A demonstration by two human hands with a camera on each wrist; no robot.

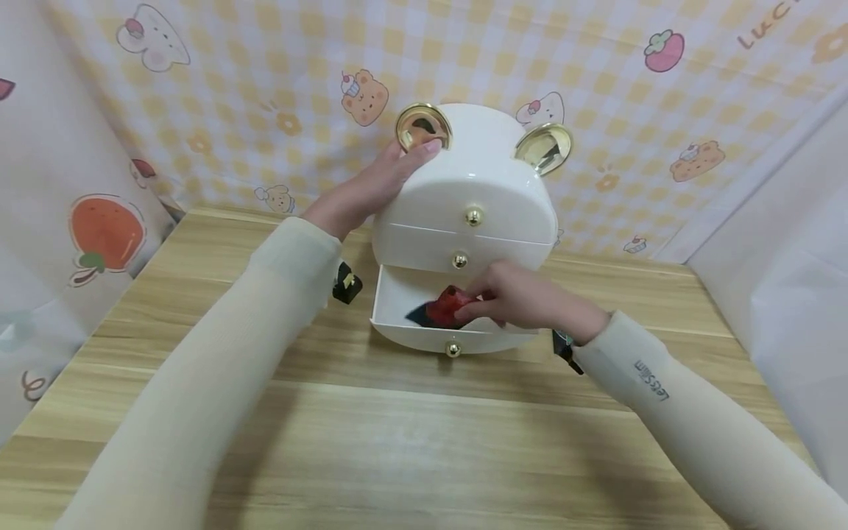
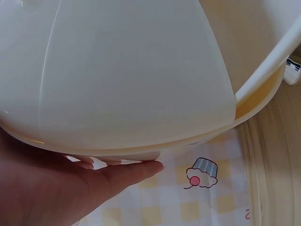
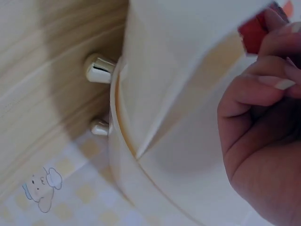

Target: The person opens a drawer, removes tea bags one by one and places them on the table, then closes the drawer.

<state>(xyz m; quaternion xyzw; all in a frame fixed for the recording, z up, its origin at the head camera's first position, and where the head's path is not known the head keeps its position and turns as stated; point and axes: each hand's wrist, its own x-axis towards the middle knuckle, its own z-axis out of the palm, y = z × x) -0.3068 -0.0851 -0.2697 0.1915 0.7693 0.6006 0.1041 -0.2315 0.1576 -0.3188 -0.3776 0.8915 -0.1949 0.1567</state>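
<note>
A white drawer box [image 1: 477, 165] with gold ears stands at the back of the table, its bottom drawer [image 1: 395, 291] pulled out. My left hand [image 1: 377, 184] steadies the box at its upper left, by the gold ear [image 1: 424, 118]. In the left wrist view, straight fingers of that hand [image 2: 94, 183] lie along the box's side. Over the drawer, my right hand [image 1: 523, 294] pinches a small red and dark blue item [image 1: 450, 303] of unclear kind. Only a red corner [image 3: 254, 35] of it shows in the right wrist view, above the curled fingers [image 3: 237, 92].
Gold knobs [image 1: 473, 216] mark the drawer fronts; the two upper drawers are closed. Behind the box hangs a yellow-checked cloth [image 1: 252, 96] with cartoon prints. The wooden table [image 1: 411, 442] extends in front, with a pale sheet [image 1: 782, 280] at the right.
</note>
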